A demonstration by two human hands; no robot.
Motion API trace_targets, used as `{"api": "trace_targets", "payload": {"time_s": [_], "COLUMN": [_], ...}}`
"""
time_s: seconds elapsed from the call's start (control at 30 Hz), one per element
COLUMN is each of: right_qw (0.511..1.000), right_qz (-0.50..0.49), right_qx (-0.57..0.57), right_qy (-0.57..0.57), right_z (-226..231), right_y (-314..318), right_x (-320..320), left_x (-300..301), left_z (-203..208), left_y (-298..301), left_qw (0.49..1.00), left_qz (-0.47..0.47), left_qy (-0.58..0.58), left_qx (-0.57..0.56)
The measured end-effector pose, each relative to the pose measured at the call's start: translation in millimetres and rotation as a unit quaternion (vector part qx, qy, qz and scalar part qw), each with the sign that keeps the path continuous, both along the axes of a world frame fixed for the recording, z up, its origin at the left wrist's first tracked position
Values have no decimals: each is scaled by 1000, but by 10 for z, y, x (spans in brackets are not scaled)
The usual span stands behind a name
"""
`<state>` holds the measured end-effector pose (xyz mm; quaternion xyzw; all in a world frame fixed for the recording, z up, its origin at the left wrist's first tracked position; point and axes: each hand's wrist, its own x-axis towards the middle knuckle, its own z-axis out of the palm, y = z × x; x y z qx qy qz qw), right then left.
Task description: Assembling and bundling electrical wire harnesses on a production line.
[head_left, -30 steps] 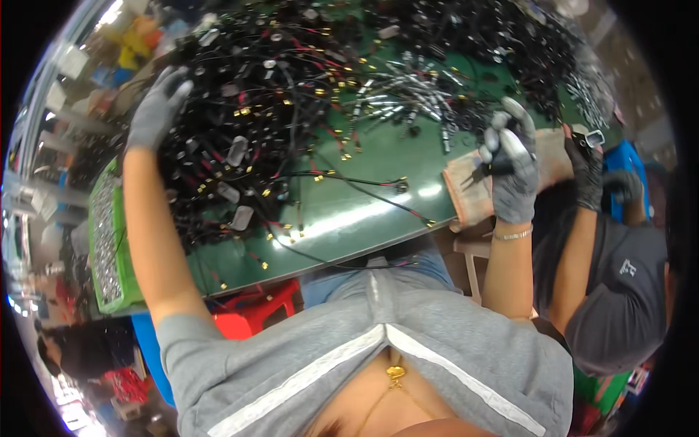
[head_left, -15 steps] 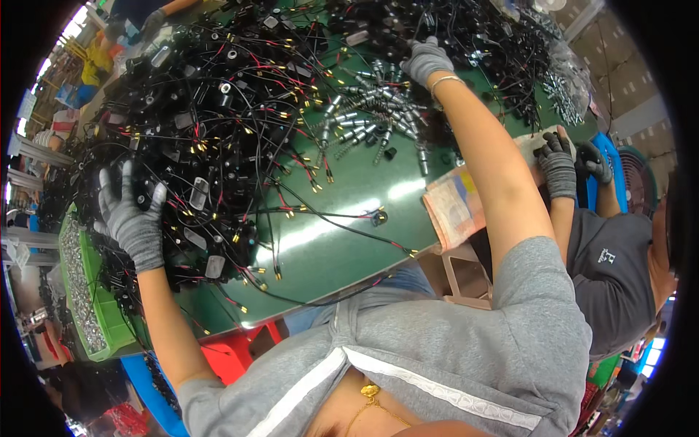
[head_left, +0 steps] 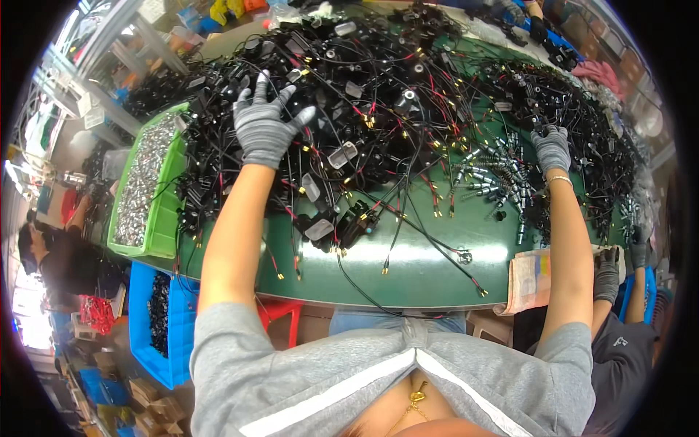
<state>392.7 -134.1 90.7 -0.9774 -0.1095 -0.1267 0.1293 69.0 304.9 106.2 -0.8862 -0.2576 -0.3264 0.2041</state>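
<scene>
My left hand (head_left: 266, 131), in a grey striped glove, is open with its fingers spread above a large heap of black wired parts (head_left: 378, 102). Thin black and red leads with gold-coloured tips stick out of this heap. Over on the right, my right hand (head_left: 552, 151), gloved alike, reaches into a second pile of black parts (head_left: 604, 171). Its fingers are bent and closed; what they hold, if anything, is hidden. Beside it lie loose silver metal cylinders with springs (head_left: 491, 175). A black block-shaped part (head_left: 357, 222) lies at the heap's near edge.
A green bin (head_left: 162, 218) of small shiny metal pieces stands left, above a blue bin (head_left: 182, 328) holding black pieces. A folded cloth (head_left: 526, 280) lies at the green table's (head_left: 342, 277) near right edge. A co-worker's gloved hand (head_left: 606, 273) is close beside my right arm.
The view has swung left, so the table's contents appear farther right. My left hand still hovers over the large heap with fingers spread. My right hand remains near the metal cylinders.
</scene>
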Motion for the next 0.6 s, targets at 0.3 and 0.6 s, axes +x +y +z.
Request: {"api": "trace_targets", "payload": {"time_s": [0.3,0.6], "right_qw": [922,812], "right_qz": [243,421], "right_qx": [265,380], "right_qy": [-147,139], "right_z": [340,836], "right_y": [-126,-141], "right_x": [-565,-2443], "left_x": [207,-596], "left_z": [-17,694], "left_y": [318,-1924], "left_qw": [996,735], "left_qz": [18,-318], "left_qy": [27,-12], "left_qx": [-78,-599]}}
